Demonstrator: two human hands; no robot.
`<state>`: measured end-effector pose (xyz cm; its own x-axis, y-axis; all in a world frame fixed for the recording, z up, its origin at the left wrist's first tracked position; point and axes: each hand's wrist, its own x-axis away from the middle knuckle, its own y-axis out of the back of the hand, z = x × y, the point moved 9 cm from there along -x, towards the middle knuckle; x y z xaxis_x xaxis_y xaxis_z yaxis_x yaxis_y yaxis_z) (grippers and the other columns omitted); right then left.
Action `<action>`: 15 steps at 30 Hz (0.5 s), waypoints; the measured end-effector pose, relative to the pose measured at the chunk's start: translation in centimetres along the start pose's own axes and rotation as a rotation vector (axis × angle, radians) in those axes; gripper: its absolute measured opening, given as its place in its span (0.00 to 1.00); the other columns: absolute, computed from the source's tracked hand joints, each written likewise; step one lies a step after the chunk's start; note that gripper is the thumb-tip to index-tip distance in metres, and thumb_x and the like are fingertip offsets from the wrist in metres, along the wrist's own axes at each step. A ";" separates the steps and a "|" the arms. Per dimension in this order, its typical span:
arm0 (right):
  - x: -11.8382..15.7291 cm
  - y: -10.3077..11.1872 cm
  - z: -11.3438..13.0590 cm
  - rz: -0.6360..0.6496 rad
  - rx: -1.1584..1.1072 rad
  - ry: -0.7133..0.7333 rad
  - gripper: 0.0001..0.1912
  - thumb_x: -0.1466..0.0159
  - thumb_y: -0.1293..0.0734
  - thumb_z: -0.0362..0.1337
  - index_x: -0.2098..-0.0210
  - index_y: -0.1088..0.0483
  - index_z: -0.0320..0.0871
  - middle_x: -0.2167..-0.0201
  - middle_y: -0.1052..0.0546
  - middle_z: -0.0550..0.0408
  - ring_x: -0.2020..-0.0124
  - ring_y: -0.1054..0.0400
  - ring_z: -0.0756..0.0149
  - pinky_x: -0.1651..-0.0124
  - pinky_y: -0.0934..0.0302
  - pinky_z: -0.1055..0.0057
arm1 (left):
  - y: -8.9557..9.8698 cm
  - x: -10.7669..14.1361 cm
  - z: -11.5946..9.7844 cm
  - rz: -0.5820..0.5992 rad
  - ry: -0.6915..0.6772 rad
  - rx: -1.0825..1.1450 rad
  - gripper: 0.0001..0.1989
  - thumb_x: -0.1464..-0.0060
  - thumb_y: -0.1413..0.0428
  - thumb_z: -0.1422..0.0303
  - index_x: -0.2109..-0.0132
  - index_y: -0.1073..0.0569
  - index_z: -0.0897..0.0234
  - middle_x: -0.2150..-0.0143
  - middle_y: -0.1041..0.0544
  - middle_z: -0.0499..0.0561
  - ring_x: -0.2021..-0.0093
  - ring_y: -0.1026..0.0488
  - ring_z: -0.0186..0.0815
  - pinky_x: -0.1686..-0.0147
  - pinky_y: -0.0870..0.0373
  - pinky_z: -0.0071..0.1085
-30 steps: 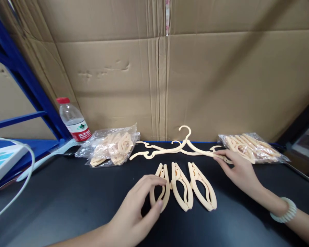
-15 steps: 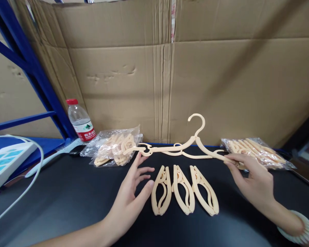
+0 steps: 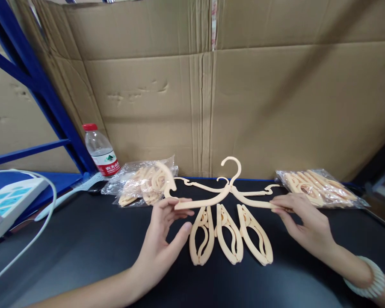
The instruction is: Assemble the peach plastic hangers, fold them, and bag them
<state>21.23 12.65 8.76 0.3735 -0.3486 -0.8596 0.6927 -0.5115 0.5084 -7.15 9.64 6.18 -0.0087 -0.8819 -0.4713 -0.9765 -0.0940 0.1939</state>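
A cream folding clothes hanger (image 3: 216, 199) is held up above the table, its hook upward. My right hand (image 3: 308, 220) pinches the end of its right arm. The left arm's end section (image 3: 167, 174) is bent upward at its joint. My left hand (image 3: 165, 239) is at that end, its fingers touching the arm from behind and its thumb well apart. Below lie three folded hangers, a left one (image 3: 193, 244), a middle one (image 3: 223, 239) and a right one (image 3: 250, 239). Behind the held hanger, an unfolded hanger (image 3: 208, 188) lies on the table.
Clear bags of folded hangers lie at the back left (image 3: 141, 184) and back right (image 3: 321, 188). A red-capped water bottle (image 3: 101, 152) stands by the left bag. A white cable (image 3: 51, 205) curves at far left. Cardboard (image 3: 147, 90) walls the black table's (image 3: 93, 256) back.
The held hanger has come lower and shifted left. Its left end section has swung from lying outward to pointing upward. My left fingers have curled in against the arm.
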 end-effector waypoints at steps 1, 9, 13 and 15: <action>0.0 -0.1 0.3 0.013 -0.006 0.016 0.08 0.36 0.36 0.28 0.61 0.30 0.48 0.69 0.22 0.57 0.69 0.27 0.60 0.61 0.35 0.61 | -0.2 0.0 0.0 0.014 0.004 -0.004 0.14 0.37 0.48 0.70 0.48 0.44 0.55 0.50 0.30 0.51 0.55 0.26 0.35 0.50 0.30 0.35; 0.1 -0.8 0.8 0.102 0.024 0.099 0.20 0.34 0.40 0.24 0.47 0.32 0.49 0.64 0.21 0.53 0.65 0.27 0.61 0.59 0.35 0.60 | -1.3 0.2 0.9 0.184 0.087 -0.152 0.16 0.35 0.51 0.64 0.42 0.36 0.59 0.71 0.26 0.45 0.68 0.26 0.34 0.61 0.30 0.29; -0.2 -0.5 0.8 0.121 0.223 0.141 0.19 0.34 0.39 0.26 0.48 0.29 0.51 0.59 0.20 0.54 0.59 0.28 0.55 0.56 0.37 0.56 | -0.9 -0.2 1.3 0.144 0.140 -0.100 0.14 0.38 0.48 0.63 0.46 0.31 0.60 0.72 0.26 0.45 0.68 0.26 0.36 0.62 0.30 0.29; -0.3 -0.3 1.0 0.131 0.311 0.136 0.16 0.34 0.39 0.27 0.52 0.27 0.49 0.56 0.20 0.51 0.60 0.28 0.54 0.59 0.37 0.57 | -0.9 -0.3 1.4 0.127 0.164 -0.062 0.15 0.38 0.48 0.63 0.47 0.31 0.61 0.72 0.26 0.46 0.68 0.26 0.36 0.62 0.30 0.30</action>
<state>20.34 12.11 8.94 0.5398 -0.3302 -0.7744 0.4206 -0.6910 0.5878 -6.59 10.64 4.95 -0.0907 -0.9515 -0.2941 -0.9546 -0.0011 0.2978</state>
